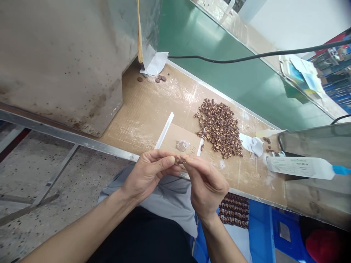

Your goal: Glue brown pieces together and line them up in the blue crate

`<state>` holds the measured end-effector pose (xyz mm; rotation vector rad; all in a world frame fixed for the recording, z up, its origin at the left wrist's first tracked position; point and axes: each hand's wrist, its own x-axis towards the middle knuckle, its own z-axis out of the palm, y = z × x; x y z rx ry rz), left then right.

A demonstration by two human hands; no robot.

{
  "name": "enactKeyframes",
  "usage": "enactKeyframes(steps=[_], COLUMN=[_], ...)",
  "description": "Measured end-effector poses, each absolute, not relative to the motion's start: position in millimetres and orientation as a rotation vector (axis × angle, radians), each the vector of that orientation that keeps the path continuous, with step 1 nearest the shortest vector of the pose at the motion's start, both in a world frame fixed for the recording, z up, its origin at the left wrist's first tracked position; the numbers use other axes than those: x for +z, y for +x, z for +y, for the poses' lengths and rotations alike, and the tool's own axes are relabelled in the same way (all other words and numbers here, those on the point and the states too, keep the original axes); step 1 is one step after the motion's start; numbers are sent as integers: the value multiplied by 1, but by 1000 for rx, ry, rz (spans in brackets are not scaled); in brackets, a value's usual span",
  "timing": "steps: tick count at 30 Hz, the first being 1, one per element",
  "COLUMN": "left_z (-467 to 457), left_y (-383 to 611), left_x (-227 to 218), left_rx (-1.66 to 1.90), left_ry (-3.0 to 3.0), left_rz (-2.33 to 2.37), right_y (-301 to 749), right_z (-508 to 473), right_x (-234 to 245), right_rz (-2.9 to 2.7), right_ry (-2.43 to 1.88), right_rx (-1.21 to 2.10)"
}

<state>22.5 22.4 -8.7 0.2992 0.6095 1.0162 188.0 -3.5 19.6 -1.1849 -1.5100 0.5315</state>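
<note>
Hands pinch, fingertips meeting; left hand [149,171] and right hand [205,182] seemingly share brown part [179,160].

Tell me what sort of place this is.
Probably a factory assembly line for small parts: a cardboard-covered bench carries a heap of small brown parts, a green conveyor belt runs behind it, and the left hand and right hand pinch one brown part.

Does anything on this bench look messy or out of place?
Somewhat. The brown parts lie in a loose heap on the cardboard, with strays near the white cloth. White smears mark the cardboard, and a bottle lies on its side.
</note>
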Motion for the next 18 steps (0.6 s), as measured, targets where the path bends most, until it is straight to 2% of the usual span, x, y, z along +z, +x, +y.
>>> enactKeyframes(steps=[18], left_z=[22], left_y=[26], left_x=[-8], left_rx=[1020], left_ry=[299], left_rz=[651], right_y=[192], right_z=[-4], right_x=[14], right_rz=[-1658], right_ry=[-1127], right_rx=[278])
